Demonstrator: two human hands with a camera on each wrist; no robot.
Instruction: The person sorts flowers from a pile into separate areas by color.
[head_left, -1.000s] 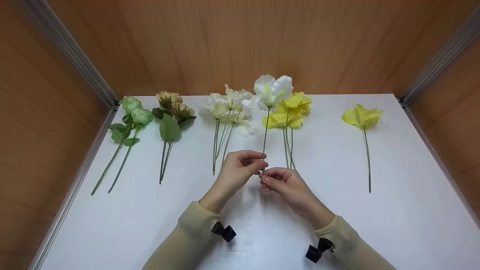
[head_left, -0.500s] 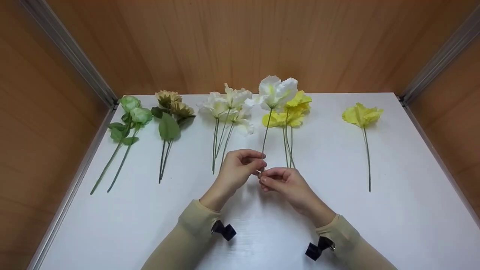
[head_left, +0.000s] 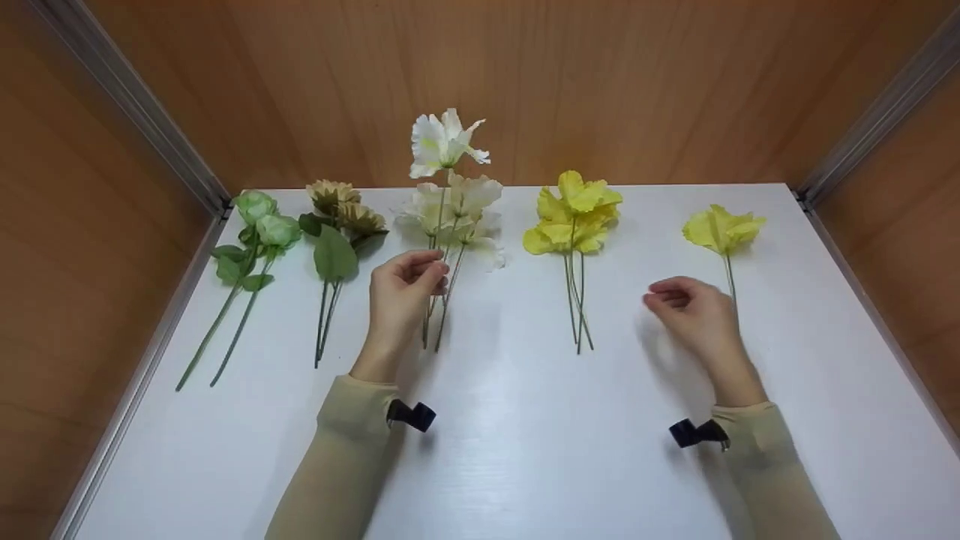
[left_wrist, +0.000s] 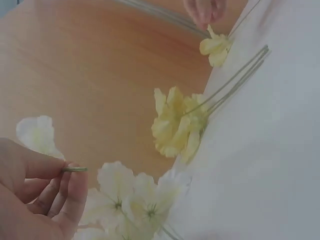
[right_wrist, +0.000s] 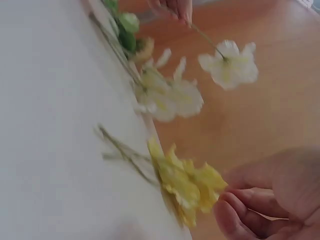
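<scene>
My left hand (head_left: 405, 296) pinches the stem of a white flower (head_left: 445, 142) between thumb and fingertips, holding it raised over the white flower bunch (head_left: 450, 210) on the table. In the left wrist view, the short stem end (left_wrist: 75, 169) pokes out from the fingertips. My right hand (head_left: 697, 311) holds nothing and hovers above the table with loosely bent fingers. It is nearest the single yellow flower (head_left: 724, 231), and hides the lower part of that stem in the head view. Between the hands lies a bunch of yellow flowers (head_left: 574, 217), stems toward me.
Green roses (head_left: 270, 225) lie at the far left of the white table (head_left: 495, 450). Beside them are beige-brown flowers (head_left: 337, 206) with a large green leaf. Wooden panels (head_left: 480, 67) enclose the back and both sides.
Both hands were together on the white flower's stem. My right hand has let go and moved right; my left has carried the flower left and farther back, over the white bunch.
</scene>
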